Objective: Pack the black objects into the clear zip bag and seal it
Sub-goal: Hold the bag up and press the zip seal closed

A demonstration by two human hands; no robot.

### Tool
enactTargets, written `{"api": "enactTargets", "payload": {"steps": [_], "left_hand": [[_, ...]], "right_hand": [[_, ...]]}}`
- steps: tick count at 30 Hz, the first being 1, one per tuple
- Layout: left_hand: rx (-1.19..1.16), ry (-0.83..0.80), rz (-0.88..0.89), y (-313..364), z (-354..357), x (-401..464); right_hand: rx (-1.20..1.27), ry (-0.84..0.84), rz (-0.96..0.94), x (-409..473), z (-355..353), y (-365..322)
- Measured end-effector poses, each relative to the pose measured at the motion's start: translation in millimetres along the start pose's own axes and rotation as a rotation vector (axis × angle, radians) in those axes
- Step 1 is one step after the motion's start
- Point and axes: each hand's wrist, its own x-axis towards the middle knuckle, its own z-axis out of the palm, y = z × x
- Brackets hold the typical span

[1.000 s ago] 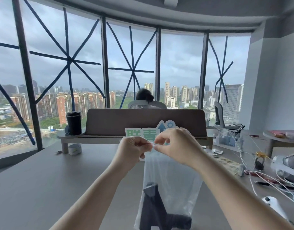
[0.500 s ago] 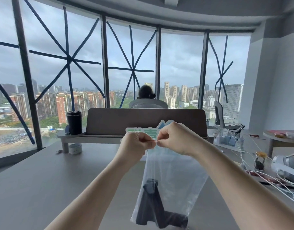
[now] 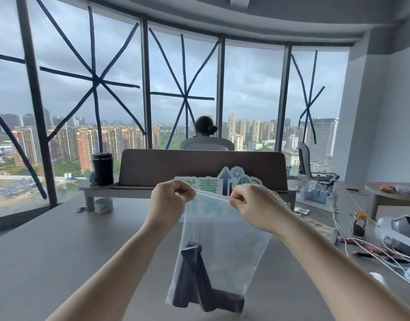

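A clear zip bag point(image 3: 225, 237) hangs in the air above the grey table point(image 3: 60, 251), held by its top strip. Several black objects point(image 3: 199, 286) lie inside at its bottom, leaning against each other. My left hand point(image 3: 170, 200) pinches the left end of the zip strip. My right hand point(image 3: 255, 205) pinches the strip further right, a hand's width away. The strip between them is stretched taut.
A brown desk divider point(image 3: 199, 167) with a black cup point(image 3: 103, 169) on its shelf stands at the table's far side, a seated person point(image 3: 205, 128) behind it. White cables point(image 3: 352, 228), a small jar point(image 3: 359, 224), pens and a white headset point(image 3: 398, 230) clutter the right.
My hands were pinched together at the middle of the bag's top; they have drawn apart along the zip strip, the right hand sliding right. The bag sits slightly higher.
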Motion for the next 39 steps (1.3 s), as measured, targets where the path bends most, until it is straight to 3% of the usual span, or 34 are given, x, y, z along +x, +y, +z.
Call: {"api": "enactTargets", "payload": {"steps": [12,25,33,39], "left_hand": [[-0.064,0.143,-0.062,-19.1,-42.1,16.0],[-0.136,0.155,-0.073,-35.7,-82.7,25.0],[-0.227,0.163,-0.31,-115.9,-107.9,74.4],[-0.268,0.339,-0.252,-165.6,-151.9,145.4]], "right_hand": [[0.013,0.049,-0.029,-9.5,-5.1,11.1],[-0.095,0.189,-0.031,-14.3,-16.1,-34.9],[0.213,0.14,0.04,108.0,88.3,-47.6],[0.405,0.254,-0.007,190.9,145.7,-94.6]]}}
